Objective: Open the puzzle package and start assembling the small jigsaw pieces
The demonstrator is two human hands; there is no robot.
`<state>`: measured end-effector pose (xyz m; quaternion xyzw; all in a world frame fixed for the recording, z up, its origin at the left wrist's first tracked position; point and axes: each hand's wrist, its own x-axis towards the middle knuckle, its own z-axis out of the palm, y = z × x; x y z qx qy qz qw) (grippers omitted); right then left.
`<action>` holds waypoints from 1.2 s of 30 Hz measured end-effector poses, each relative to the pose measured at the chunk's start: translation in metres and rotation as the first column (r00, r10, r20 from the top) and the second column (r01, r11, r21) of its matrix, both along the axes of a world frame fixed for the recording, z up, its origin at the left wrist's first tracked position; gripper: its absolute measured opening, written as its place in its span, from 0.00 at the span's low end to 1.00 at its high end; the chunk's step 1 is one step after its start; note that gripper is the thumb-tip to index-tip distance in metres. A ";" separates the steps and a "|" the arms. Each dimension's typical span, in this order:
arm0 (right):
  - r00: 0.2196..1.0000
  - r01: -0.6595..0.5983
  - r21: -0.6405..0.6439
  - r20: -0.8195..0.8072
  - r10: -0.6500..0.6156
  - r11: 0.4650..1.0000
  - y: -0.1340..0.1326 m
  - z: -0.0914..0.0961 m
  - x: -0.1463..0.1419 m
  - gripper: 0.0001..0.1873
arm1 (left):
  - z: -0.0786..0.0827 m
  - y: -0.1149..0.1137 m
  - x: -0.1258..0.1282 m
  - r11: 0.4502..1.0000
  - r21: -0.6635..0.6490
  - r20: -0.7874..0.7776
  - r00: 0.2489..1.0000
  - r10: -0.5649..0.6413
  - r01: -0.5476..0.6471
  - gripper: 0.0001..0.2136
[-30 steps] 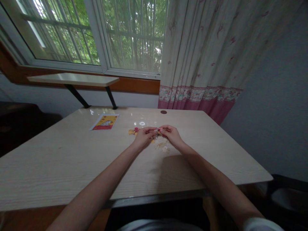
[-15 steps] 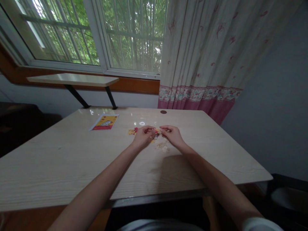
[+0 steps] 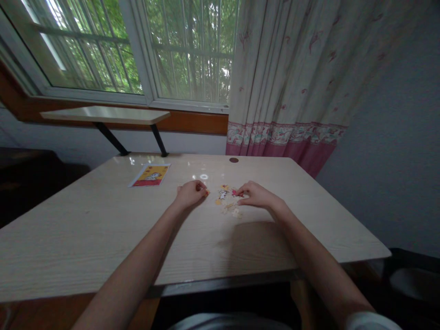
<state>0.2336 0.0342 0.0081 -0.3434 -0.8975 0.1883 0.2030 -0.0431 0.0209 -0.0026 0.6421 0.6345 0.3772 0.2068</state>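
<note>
My left hand (image 3: 191, 193) is closed in a pinch left of a small heap of loose puzzle pieces (image 3: 223, 195). A small orange-red puzzle piece (image 3: 207, 193) shows at its fingertips. The palm and fingers hide the tabletop where joined yellow-and-red pieces lay. My right hand (image 3: 257, 194) reaches in from the right side of the heap, its thumb and fingers apart. Its fingertips touch or hover over a pink-red piece (image 3: 234, 193); I cannot tell which. Several pale pieces (image 3: 235, 212) lie face down nearer to me.
A printed picture card (image 3: 150, 176), yellow and red with a white figure, lies on the left of the wooden table (image 3: 113, 220). Behind it stands a raised shelf (image 3: 110, 114) on black legs. A round dark cable cover (image 3: 233, 160) sits near the back edge, before the curtain (image 3: 285, 133).
My hands have moved apart from above the heap. The left went left with the small piece, over the joined pieces; the right shifted slightly right and its thumb and fingers spread.
</note>
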 end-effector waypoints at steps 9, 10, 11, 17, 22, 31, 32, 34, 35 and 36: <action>0.999 -0.033 0.053 0.025 0.032 0.998 0.005 -0.008 0.000 0.09 | 0.009 -0.010 -0.001 0.987 0.153 -0.559 0.818 0.132 -0.055 0.14; 0.999 -0.026 0.062 0.029 0.024 0.998 0.005 -0.009 0.000 0.09 | 0.009 -0.010 0.000 0.984 0.168 -0.546 0.826 0.139 -0.054 0.14; 0.999 -0.018 0.070 0.037 0.015 0.997 0.005 -0.009 0.000 0.09 | 0.009 -0.011 0.002 0.983 0.179 -0.531 0.836 0.136 -0.046 0.14; 0.992 0.070 0.132 0.094 -0.083 0.989 0.000 -0.005 -0.004 0.10 | 0.006 -0.013 0.020 0.968 0.216 -0.457 0.889 -0.014 0.126 0.11; 0.986 0.152 0.152 0.049 -0.161 0.977 -0.003 0.000 -0.003 0.10 | 0.002 -0.017 0.035 0.934 0.245 -0.393 0.907 -0.150 0.261 0.09; 0.839 0.165 -0.304 -0.457 -0.295 0.938 0.005 -0.016 -0.018 0.13 | -0.003 -0.018 0.052 0.954 0.145 0.114 0.953 -0.281 0.264 0.08; 0.797 0.124 -0.364 -0.518 -0.311 0.923 0.006 -0.018 -0.022 0.15 | -0.003 -0.018 0.055 0.954 0.119 0.220 0.930 -0.294 0.274 0.09; 0.722 0.044 -0.438 -0.608 -0.331 0.898 0.005 -0.021 -0.031 0.17 | -0.005 -0.018 0.060 0.944 0.091 0.436 0.840 -0.323 0.316 0.12; 0.696 0.019 -0.454 -0.633 -0.338 0.891 0.005 -0.021 -0.035 0.17 | -0.006 -0.017 0.063 0.939 0.089 0.527 0.784 -0.328 0.333 0.13; 0.681 0.006 -0.465 -0.646 -0.344 0.886 0.003 -0.022 -0.039 0.17 | -0.006 -0.017 0.065 0.934 0.088 0.599 0.730 -0.327 0.346 0.14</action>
